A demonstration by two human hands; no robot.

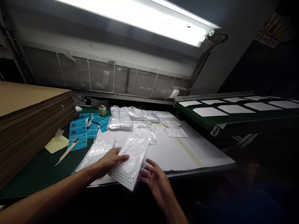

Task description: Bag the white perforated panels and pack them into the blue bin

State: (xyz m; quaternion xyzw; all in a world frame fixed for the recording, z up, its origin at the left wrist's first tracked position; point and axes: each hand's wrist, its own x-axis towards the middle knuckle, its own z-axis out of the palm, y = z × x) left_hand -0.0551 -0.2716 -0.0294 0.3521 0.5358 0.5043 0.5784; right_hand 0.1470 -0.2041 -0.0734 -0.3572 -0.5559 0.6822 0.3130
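Observation:
My left hand (115, 159) grips a white panel with rows of small dark slots (134, 155) in a clear plastic bag, its thumb on top. The panel is tilted over the table's front edge. Beside its right edge is my right hand (155, 177), fingers spread and holding nothing; whether a fingertip touches the bag I cannot tell. Under and left of my left hand lie more bagged white panels (102, 146). Stacks of clear plastic bags (120, 118) lie behind the held panel. Two loose white slotted pieces (176, 132) rest further right on the white-covered table (168, 155).
At left stands a tall cardboard stack (35, 124). Near it are blue label sheets (78, 132), a craft knife (66, 153), a yellow paper (56, 143) and a small jar (102, 110). A green conveyor (198, 119) carrying white panels runs at right. A lamp (144, 18) hangs above.

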